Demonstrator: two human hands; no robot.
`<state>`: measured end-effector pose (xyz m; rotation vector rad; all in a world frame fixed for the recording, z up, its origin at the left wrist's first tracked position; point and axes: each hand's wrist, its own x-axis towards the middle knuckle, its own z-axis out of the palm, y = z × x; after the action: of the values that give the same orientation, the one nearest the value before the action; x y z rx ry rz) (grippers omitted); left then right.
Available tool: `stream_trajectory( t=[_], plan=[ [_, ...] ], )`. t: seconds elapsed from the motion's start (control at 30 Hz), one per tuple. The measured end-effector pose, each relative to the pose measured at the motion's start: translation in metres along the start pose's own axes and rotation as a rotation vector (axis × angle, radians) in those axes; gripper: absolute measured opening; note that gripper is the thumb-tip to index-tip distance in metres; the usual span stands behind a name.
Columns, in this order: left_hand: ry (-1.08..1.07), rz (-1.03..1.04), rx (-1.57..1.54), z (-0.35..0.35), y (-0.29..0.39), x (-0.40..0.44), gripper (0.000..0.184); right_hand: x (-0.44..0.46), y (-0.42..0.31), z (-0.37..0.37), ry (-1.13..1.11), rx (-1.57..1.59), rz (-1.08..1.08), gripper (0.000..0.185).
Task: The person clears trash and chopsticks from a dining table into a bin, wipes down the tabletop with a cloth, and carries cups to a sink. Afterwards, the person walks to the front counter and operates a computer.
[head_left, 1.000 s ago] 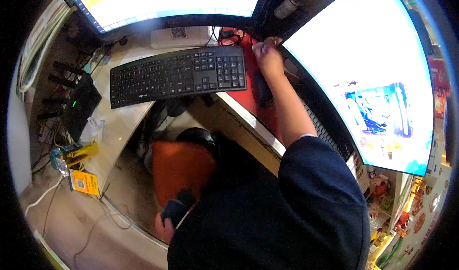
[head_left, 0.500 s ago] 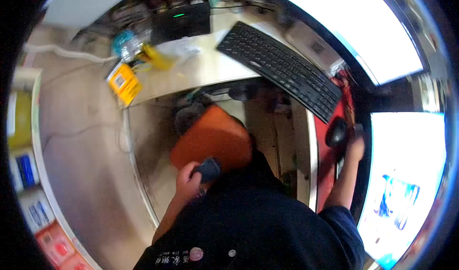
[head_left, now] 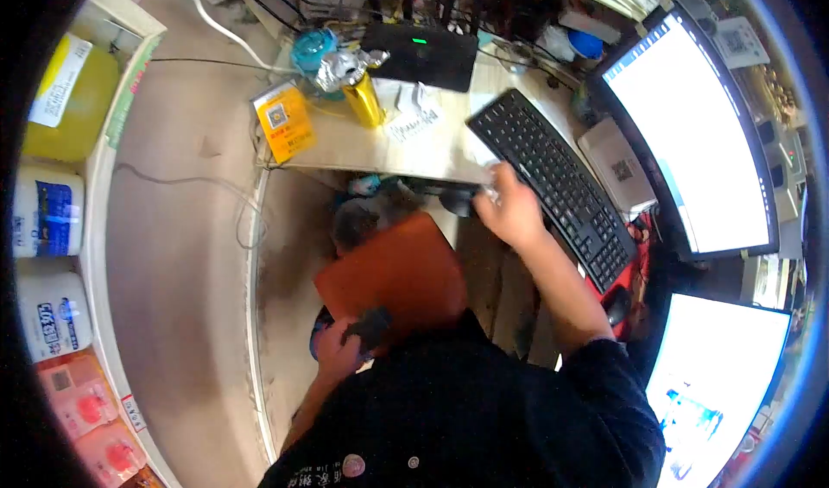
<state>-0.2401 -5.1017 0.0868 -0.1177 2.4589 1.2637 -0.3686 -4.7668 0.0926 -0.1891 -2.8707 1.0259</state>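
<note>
My left hand [head_left: 337, 350] is closed round a dark, crumpled cloth [head_left: 370, 328], low over a reddish-orange flat panel [head_left: 401, 272]. Near the desk's front edge, beside the black keyboard [head_left: 561, 186], my right hand [head_left: 511, 210] has its fingers curled together. Something small and pale shows at its fingertips, too blurred to name. The desk [head_left: 440, 155] also bears a gold can-like item [head_left: 363, 99], crumpled silver foil [head_left: 341, 69] and a white paper slip [head_left: 414, 121].
A black router [head_left: 419, 56] with a green light stands at the desk's back. Two lit monitors [head_left: 704, 142] [head_left: 721, 376] are at the right, near a black mouse [head_left: 616, 305]. An orange QR card [head_left: 285, 121] hangs at the desk corner. Shelves [head_left: 108, 186] with packaged goods stand left.
My right hand has moved from the red surface beside the monitors to the desk edge left of the keyboard. The view has turned toward the left shelves. My left hand still holds the dark cloth.
</note>
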Motion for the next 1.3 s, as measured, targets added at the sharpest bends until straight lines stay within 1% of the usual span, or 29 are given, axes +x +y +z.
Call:
stream_trajectory(
  t=[0.07,0.13,0.17,0.2,0.23,0.27,0.3,0.33,0.37,0.4,0.43,0.47,0.57,0.63,0.67,0.7,0.77,0.8,0.83,0.87,0.93,0.97,1.0,1.03,1.07,1.1,1.13,1.2,1.3],
  plan=[
    [0.051,-0.019,0.027,-0.004,-0.013,-0.010,0.028,0.057,-0.022,0.016,-0.301,-0.206,-0.031,0.071],
    [0.126,0.021,0.044,-0.011,-0.010,-0.017,0.027,0.105,-0.025,0.035,-0.327,-0.344,-0.142,0.087],
    [0.136,0.032,0.053,-0.014,-0.009,-0.021,0.027,0.126,-0.028,0.041,-0.413,-0.422,-0.159,0.091],
    [0.169,-0.051,0.056,-0.018,-0.008,-0.028,0.026,0.141,-0.029,0.048,-0.435,-0.439,-0.173,0.092],
    [0.201,-0.138,0.059,-0.019,-0.009,-0.034,0.025,0.156,-0.027,0.055,-0.464,-0.457,-0.194,0.078],
    [0.207,-0.135,0.068,-0.020,-0.010,-0.038,0.025,0.170,-0.024,0.065,-0.494,-0.474,-0.215,0.065],
    [0.211,-0.196,0.048,-0.020,-0.011,-0.041,0.024,0.181,-0.018,0.078,-0.488,-0.467,-0.219,0.065],
    [0.213,-0.256,0.027,-0.017,-0.011,-0.047,0.024,0.190,-0.010,0.093,-0.440,-0.477,-0.297,0.050],
    [0.305,-0.215,-0.044,-0.007,-0.014,-0.055,0.023,0.199,-0.006,0.101,-0.382,-0.486,-0.373,0.038],
    [0.296,-0.183,-0.088,-0.006,-0.024,-0.055,0.024,0.196,-0.007,0.104,-0.352,-0.459,-0.372,0.024],
    [0.286,-0.151,-0.132,-0.005,-0.034,-0.055,0.025,0.192,-0.005,0.105,-0.295,-0.450,-0.420,0.023],
    [0.274,-0.120,-0.177,-0.004,-0.044,-0.054,0.027,0.184,-0.001,0.108,-0.243,-0.439,-0.464,0.023],
    [0.252,-0.066,0.012,-0.009,-0.031,-0.052,0.030,0.134,0.009,0.119,-0.219,-0.191,-0.447,0.019],
    [0.206,-0.311,-0.195,-0.013,0.002,-0.047,0.028,0.068,0.006,0.106,-0.125,0.004,-0.465,0.017],
    [0.180,-0.293,-0.179,-0.014,0.009,-0.044,0.028,0.028,0.009,0.100,-0.065,0.173,-0.425,0.016],
    [0.123,-0.229,-0.032,-0.014,0.015,-0.039,0.027,-0.009,0.017,0.096,-0.105,0.288,-0.386,0.019],
    [0.018,-0.114,0.125,-0.009,0.027,-0.029,0.025,-0.094,0.028,0.087,-0.254,0.415,0.013,0.023],
    [0.009,0.049,0.121,-0.005,0.034,-0.025,0.024,-0.134,0.025,0.068,-0.359,0.431,0.185,0.025],
    [-0.015,0.217,0.110,0.000,0.035,-0.025,0.022,-0.179,0.038,0.076,-0.253,0.399,0.190,0.025],
    [-0.103,0.271,0.123,0.002,0.030,-0.021,0.022,-0.220,0.047,0.082,-0.141,0.366,0.210,0.025],
    [-0.258,0.408,0.182,0.009,0.025,-0.001,0.021,-0.302,0.032,0.066,-0.049,0.576,0.757,0.023],
    [-0.334,0.331,0.097,0.015,0.046,-0.004,0.021,-0.345,0.020,0.070,0.142,0.494,0.684,0.016],
    [-0.380,0.397,0.082,0.021,0.052,-0.011,0.021,-0.388,0.010,0.075,0.324,0.389,0.613,0.010],
    [-0.395,0.402,0.073,0.032,0.026,-0.003,0.021,-0.426,-0.015,0.068,0.427,0.618,0.825,0.008],
    [-0.501,0.557,0.111,0.039,0.020,0.000,0.021,-0.458,-0.042,0.062,0.535,0.864,1.002,0.009],
    [-0.713,0.330,-0.052,0.050,0.037,-0.015,0.023,-0.490,-0.049,0.074,0.727,0.993,0.910,0.013],
    [-0.557,0.703,0.194,0.060,0.029,-0.009,0.019,-0.509,-0.072,0.063,0.822,0.968,0.972,0.016],
    [-0.688,0.714,0.166,0.077,0.039,-0.018,0.014,-0.537,-0.093,0.080,1.041,0.997,0.975,0.013],
    [-0.917,0.807,0.168,0.115,0.073,-0.095,0.016,-0.602,-0.130,0.077,1.176,1.141,1.099,0.008]
  ],
)
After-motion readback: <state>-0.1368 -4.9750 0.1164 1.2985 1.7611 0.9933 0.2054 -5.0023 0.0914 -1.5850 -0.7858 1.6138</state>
